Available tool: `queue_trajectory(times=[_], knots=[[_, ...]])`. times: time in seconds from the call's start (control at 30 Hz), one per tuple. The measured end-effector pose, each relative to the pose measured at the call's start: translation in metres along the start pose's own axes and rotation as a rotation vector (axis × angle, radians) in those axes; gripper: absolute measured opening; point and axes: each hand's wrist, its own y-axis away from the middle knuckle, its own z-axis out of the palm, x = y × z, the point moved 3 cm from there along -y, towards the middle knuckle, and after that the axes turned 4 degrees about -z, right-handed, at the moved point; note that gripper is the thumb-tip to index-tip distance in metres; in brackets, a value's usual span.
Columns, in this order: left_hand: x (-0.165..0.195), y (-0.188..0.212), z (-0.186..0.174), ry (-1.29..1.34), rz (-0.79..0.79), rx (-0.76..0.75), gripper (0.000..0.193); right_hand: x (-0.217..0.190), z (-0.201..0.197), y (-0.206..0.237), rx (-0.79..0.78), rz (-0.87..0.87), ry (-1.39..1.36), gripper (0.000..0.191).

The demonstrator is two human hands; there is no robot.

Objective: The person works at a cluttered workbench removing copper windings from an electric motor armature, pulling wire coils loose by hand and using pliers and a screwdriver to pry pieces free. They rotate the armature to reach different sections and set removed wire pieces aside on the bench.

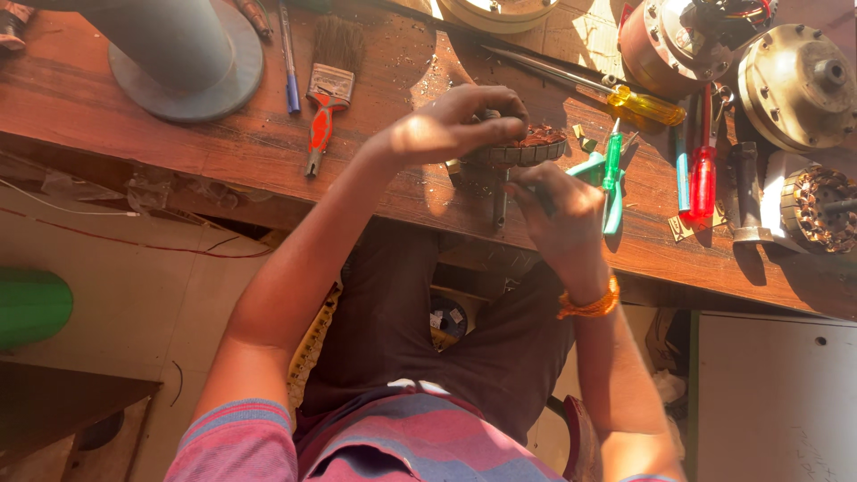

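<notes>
My left hand (455, 125) is curled over a round motor stator (527, 150) with copper windings, gripping it at the front edge of the wooden bench (178, 143). Just below and to the right of it, my right hand (558, 219) is closed around a thin tool whose tip points up toward the stator; most of the tool is hidden in my fist. An orange band circles my right wrist. A metal shaft hangs down from the stator between my hands.
On the bench lie a red-handled paintbrush (326, 85), a blue pen (288, 58), a grey round base (192, 58), yellow (638, 103), green (612, 161) and red (703, 174) screwdrivers, teal pliers (607, 201), motor housings (794, 85) and another wound stator (817, 210).
</notes>
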Motion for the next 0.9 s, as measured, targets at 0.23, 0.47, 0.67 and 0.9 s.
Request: queue_trajectory(times=[0.23,0.47,0.67,0.9], knots=[[0.042,0.024,0.043,-0.577,0.132,0.411,0.047,0.032,0.005,0.034,0.142,0.274,-0.207,0.009],[0.038,0.027,0.053,-0.716,0.205,0.513,0.039,0.036,-0.047,0.014,0.119,0.123,-0.083,0.016],[0.035,0.026,0.054,-0.717,0.217,0.516,0.038,0.018,-0.061,-0.012,0.095,0.057,0.032,0.013],[0.033,0.024,0.054,-0.762,0.207,0.509,0.039,0.023,-0.047,-0.046,0.04,-0.1,0.022,0.011]])
